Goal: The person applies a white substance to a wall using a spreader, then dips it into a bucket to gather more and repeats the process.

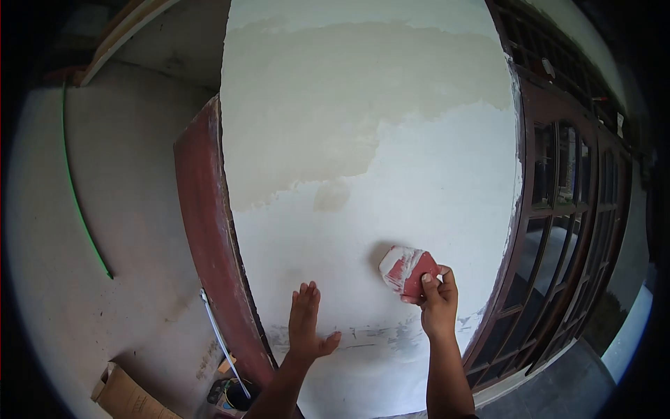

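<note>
My right hand (438,304) grips a red tool smeared with white plaster (407,269) and holds it against the white wall (391,195), low and right of centre. My left hand (307,322) lies flat on the same wall with fingers pointing up, a little lower and to the left, holding nothing. The wall's lower part is whiter; its upper part shows a darker, beige patch (328,119).
A red-brown edge (206,237) runs down the wall's left side. A dark wooden frame with glass panes (565,230) stands at the right. A cardboard box (125,397), a white pipe (220,335) and a green line (80,202) lie at the lower left.
</note>
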A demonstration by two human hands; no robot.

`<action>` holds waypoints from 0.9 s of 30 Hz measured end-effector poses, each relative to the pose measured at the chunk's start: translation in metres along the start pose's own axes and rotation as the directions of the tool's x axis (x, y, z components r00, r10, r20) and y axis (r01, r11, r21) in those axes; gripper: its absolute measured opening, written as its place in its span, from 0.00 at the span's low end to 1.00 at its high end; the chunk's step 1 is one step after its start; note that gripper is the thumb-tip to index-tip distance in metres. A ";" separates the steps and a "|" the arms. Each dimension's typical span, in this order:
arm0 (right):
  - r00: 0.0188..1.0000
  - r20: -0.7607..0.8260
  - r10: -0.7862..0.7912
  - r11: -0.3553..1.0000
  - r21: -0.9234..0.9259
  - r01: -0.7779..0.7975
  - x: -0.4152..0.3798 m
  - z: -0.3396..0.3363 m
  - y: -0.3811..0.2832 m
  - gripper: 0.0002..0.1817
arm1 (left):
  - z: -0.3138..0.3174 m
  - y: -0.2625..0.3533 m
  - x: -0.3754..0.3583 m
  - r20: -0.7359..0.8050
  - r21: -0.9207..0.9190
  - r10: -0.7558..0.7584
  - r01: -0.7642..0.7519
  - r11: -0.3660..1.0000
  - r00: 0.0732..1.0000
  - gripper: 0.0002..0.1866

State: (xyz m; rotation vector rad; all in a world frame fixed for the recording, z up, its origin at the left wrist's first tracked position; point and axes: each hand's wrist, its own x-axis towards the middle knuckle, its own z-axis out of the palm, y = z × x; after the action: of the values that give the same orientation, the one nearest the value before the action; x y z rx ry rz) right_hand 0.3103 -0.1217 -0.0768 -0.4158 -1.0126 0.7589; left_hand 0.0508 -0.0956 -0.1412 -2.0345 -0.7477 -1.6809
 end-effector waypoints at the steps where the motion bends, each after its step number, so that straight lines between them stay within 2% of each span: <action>1: 0.994 0.002 0.109 0.994 0.030 -0.109 -0.022 -0.012 0.012 0.10 | -0.006 0.016 -0.032 0.025 -0.020 -0.091 0.092 0.996 0.996 0.47; 4: 0.903 -0.002 0.430 0.902 0.037 -0.430 -0.088 -0.040 0.045 0.16 | -0.023 0.061 -0.137 0.076 -0.029 -0.357 0.360 0.933 0.931 0.47; 6: 0.818 0.075 0.570 0.817 0.053 -0.575 -0.131 -0.054 0.063 0.18 | -0.042 0.098 -0.184 0.138 0.027 -0.530 0.532 0.847 0.837 0.46; 7: 0.760 0.062 0.647 0.757 0.057 -0.650 -0.151 -0.057 0.066 0.18 | -0.050 0.114 -0.205 0.132 0.018 -0.573 0.576 0.817 0.808 0.47; 9: 0.698 0.091 0.710 0.689 0.114 -0.716 -0.188 -0.063 0.078 0.19 | -0.069 0.138 -0.230 0.126 0.030 -0.645 0.647 0.762 0.754 0.47; 11: 0.634 0.099 0.767 0.619 0.147 -0.771 -0.229 -0.066 0.085 0.20 | -0.089 0.172 -0.254 0.101 0.003 -0.752 0.755 0.655 0.652 0.48; 12: 0.604 0.083 0.793 0.590 0.147 -0.794 -0.243 -0.061 0.085 0.21 | -0.101 0.180 -0.265 0.111 0.029 -0.744 0.746 0.666 0.659 0.47; 15: 0.509 0.090 0.856 0.492 0.160 -0.856 -0.284 -0.049 0.080 0.21 | -0.136 0.209 -0.278 0.096 0.087 -0.821 0.817 0.570 0.563 0.49; 17: 0.431 0.097 0.897 0.413 0.167 -0.895 -0.311 -0.040 0.068 0.20 | -0.162 0.222 -0.283 0.079 0.055 -0.864 0.863 0.501 0.497 0.51; 18: 0.408 0.110 0.906 0.386 0.181 -0.905 -0.319 -0.031 0.064 0.20 | -0.174 0.224 -0.291 0.043 0.058 -0.871 0.869 0.492 0.490 0.51; 19: 0.379 0.128 0.917 0.352 0.188 -0.917 -0.329 -0.025 0.060 0.21 | -0.189 0.225 -0.295 0.037 0.074 -0.842 0.839 0.539 0.538 0.47; 23: 0.306 0.160 0.939 0.270 0.211 -0.939 -0.373 0.004 0.054 0.23 | -0.248 0.231 -0.300 0.018 0.100 -0.885 0.880 0.464 0.465 0.46; 25: 0.271 0.146 0.951 0.238 0.210 -0.948 -0.394 0.020 0.054 0.23 | -0.281 0.228 -0.306 -0.011 0.120 -0.857 0.852 0.510 0.514 0.43; 27: 0.300 0.115 0.947 0.282 0.150 -0.948 -0.415 0.036 0.055 0.20 | -0.319 0.221 -0.328 -0.014 0.131 -0.863 0.857 0.498 0.504 0.43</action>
State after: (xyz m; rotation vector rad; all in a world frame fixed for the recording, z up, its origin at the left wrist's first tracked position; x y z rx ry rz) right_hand 0.1291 -0.3906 -0.3443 -0.8869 -0.5718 1.9678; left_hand -0.1004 -0.5111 -0.3914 -1.6695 -2.1163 -1.9431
